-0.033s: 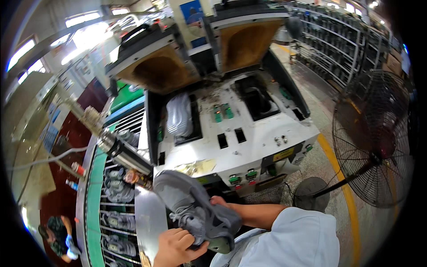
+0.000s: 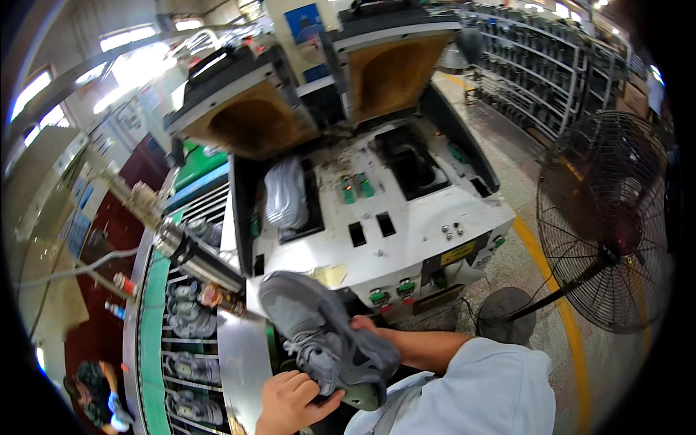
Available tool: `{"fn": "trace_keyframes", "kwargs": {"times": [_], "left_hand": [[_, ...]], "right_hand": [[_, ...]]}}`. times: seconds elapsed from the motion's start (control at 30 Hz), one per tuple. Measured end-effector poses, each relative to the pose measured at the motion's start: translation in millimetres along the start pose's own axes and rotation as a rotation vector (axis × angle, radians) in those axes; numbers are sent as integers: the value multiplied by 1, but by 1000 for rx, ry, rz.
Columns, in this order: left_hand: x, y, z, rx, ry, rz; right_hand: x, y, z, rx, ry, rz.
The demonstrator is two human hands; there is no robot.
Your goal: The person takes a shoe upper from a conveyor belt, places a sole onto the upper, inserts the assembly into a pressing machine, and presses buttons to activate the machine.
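Grip's on: left hand (image 2: 297, 403) and right hand (image 2: 366, 325) both clasp the grey shoe (image 2: 299, 308), lower centre of frame! Laces (image 2: 312, 351) already in, shoe not yet set down, press lids (image 2: 395, 64) standing open, upper centre.

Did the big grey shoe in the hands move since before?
Yes, a little, right and up the picture: the shoe now hides more of the yellow patch on the machine.

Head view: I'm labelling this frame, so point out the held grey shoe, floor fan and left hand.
Held grey shoe (image 2: 330, 336), head view: mid-upper, beside the laces.
Floor fan (image 2: 607, 223), head view: wire cage.
Left hand (image 2: 293, 397), head view: its back.
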State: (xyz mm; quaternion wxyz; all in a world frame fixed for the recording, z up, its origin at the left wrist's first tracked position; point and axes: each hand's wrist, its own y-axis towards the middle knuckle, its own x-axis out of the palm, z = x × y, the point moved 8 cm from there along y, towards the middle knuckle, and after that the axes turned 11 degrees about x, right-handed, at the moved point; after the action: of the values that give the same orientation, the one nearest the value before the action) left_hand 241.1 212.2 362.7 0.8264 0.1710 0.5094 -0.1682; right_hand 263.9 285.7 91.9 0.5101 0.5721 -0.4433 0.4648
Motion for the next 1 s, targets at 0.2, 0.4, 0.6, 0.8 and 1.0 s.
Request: {"fn": "trace_keyframes", "kwargs": {"times": [0.2, 0.4, 0.6, 0.8, 1.0], "left_hand": [[84, -30, -166, -373, -261, 591], [198, -202, -276, -1166, 4, 806], [250, -227, -305, -1235, -183, 742], [239, -206, -303, -1223, -82, 597], [229, -206, -292, -1246, 38, 523]], "right_hand": [[117, -180, -136, -719, -571, 538], [246, -315, -287, -1155, -1566, 1729], [302, -299, -410, -590, -1589, 2450], [251, -278, -475, -168, -1533, 2571], [204, -291, -470, -232, -1431, 2659]]}}
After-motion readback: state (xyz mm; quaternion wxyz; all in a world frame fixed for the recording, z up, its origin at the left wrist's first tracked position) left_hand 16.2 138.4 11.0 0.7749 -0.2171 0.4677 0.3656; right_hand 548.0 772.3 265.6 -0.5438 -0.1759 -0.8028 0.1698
